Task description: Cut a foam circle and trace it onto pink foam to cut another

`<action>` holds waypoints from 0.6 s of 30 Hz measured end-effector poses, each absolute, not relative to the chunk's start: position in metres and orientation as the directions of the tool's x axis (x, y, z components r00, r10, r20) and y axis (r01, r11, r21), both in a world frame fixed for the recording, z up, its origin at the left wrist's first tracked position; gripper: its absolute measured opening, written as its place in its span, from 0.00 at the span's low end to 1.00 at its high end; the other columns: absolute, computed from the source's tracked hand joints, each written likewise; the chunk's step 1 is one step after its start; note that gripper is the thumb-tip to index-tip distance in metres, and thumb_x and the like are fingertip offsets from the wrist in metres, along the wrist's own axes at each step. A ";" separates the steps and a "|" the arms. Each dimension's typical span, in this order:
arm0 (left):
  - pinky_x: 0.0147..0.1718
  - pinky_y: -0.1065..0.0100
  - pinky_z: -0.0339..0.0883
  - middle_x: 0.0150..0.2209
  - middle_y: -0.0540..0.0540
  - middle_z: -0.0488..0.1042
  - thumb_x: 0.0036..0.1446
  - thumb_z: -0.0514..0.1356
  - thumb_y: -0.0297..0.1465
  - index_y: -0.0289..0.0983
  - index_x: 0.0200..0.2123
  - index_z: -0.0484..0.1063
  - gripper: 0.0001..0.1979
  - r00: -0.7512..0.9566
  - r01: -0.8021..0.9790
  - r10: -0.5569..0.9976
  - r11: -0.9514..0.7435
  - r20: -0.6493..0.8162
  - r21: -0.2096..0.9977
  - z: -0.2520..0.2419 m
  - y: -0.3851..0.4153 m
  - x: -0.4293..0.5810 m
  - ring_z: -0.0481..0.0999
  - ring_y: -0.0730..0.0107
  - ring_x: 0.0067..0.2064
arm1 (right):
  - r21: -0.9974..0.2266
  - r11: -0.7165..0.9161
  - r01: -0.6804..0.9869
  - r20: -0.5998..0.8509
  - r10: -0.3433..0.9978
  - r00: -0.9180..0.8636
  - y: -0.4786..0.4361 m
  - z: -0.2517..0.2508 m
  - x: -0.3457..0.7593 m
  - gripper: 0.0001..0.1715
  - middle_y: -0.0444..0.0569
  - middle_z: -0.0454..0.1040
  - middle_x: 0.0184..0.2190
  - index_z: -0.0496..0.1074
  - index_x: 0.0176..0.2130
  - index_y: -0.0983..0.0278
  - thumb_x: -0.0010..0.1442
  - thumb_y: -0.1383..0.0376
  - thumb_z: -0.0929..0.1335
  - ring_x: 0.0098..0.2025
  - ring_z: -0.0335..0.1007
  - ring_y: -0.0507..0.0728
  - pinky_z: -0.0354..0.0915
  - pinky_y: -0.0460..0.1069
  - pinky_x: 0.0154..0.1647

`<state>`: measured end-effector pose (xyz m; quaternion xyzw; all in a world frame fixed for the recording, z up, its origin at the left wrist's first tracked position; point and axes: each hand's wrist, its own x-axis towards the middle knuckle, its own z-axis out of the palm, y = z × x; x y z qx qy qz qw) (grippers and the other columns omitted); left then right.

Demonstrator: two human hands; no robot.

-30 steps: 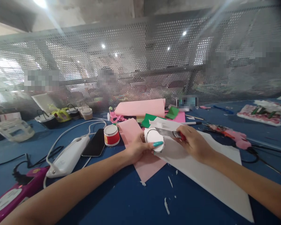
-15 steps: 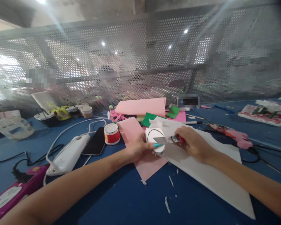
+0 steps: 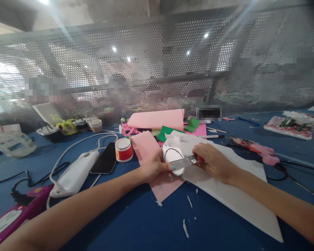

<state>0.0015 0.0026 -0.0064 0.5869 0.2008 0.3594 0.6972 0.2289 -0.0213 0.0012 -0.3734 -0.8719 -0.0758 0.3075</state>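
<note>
The person's left forearm (image 3: 94,198), bare, slants in from the lower left, and the right forearm (image 3: 272,197), bare too, comes in from the lower right. The left hand (image 3: 154,166) is gripping, thumb on top and pointing toward the other, most of its fingers tucked where I can't see them. The right hand (image 3: 212,162) is curled tight, knuckles up, near the left but not touching it.
</note>
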 end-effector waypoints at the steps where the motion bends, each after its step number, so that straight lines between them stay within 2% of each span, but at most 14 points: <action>1: 0.17 0.75 0.67 0.27 0.46 0.74 0.40 0.71 0.28 0.32 0.39 0.65 0.23 0.663 -0.263 0.735 0.050 0.143 0.963 -0.007 0.003 0.001 0.75 0.72 0.22 | -0.095 0.710 0.698 0.596 0.602 -0.532 -0.022 0.001 0.228 0.07 0.47 0.64 0.25 0.58 0.30 0.61 0.61 0.65 0.60 0.28 0.57 0.55 0.54 0.50 0.30; 4: 0.17 0.76 0.68 0.28 0.47 0.74 0.38 0.72 0.28 0.34 0.41 0.63 0.27 0.652 -0.286 0.741 0.044 0.161 0.957 -0.010 0.004 0.002 0.76 0.70 0.24 | -0.083 0.716 0.693 0.606 0.588 -0.536 -0.022 0.001 0.227 0.09 0.47 0.64 0.25 0.57 0.29 0.61 0.62 0.64 0.60 0.28 0.56 0.55 0.54 0.50 0.30; 9: 0.17 0.75 0.68 0.27 0.46 0.75 0.39 0.71 0.29 0.34 0.42 0.64 0.27 0.662 -0.276 0.734 0.049 0.153 0.960 -0.012 0.005 0.003 0.76 0.69 0.23 | -0.068 0.709 0.701 0.610 0.586 -0.534 -0.023 0.000 0.226 0.08 0.47 0.64 0.26 0.57 0.30 0.61 0.62 0.66 0.61 0.28 0.57 0.55 0.54 0.49 0.30; 12: 0.16 0.76 0.66 0.26 0.47 0.75 0.39 0.71 0.28 0.33 0.39 0.66 0.24 0.659 -0.276 0.739 0.061 0.142 0.959 -0.011 0.005 0.003 0.74 0.72 0.22 | -0.074 0.704 0.706 0.621 0.587 -0.520 -0.022 -0.001 0.226 0.08 0.47 0.64 0.26 0.57 0.30 0.61 0.62 0.66 0.61 0.28 0.57 0.55 0.54 0.49 0.30; 16: 0.15 0.79 0.60 0.23 0.49 0.73 0.34 0.73 0.30 0.32 0.34 0.69 0.23 0.678 -0.337 0.717 0.109 0.161 0.935 -0.006 0.002 0.002 0.69 0.78 0.20 | -0.108 0.707 0.699 0.618 0.598 -0.509 -0.022 -0.001 0.227 0.07 0.47 0.65 0.26 0.58 0.30 0.61 0.62 0.66 0.60 0.28 0.58 0.56 0.56 0.50 0.30; 18: 0.16 0.79 0.60 0.22 0.50 0.72 0.32 0.73 0.32 0.32 0.32 0.69 0.23 0.689 -0.333 0.710 0.130 0.147 0.934 -0.002 0.001 0.001 0.69 0.78 0.20 | -0.129 0.702 0.700 0.609 0.613 -0.503 -0.022 0.000 0.227 0.06 0.48 0.65 0.26 0.59 0.31 0.61 0.61 0.66 0.60 0.28 0.59 0.56 0.57 0.50 0.30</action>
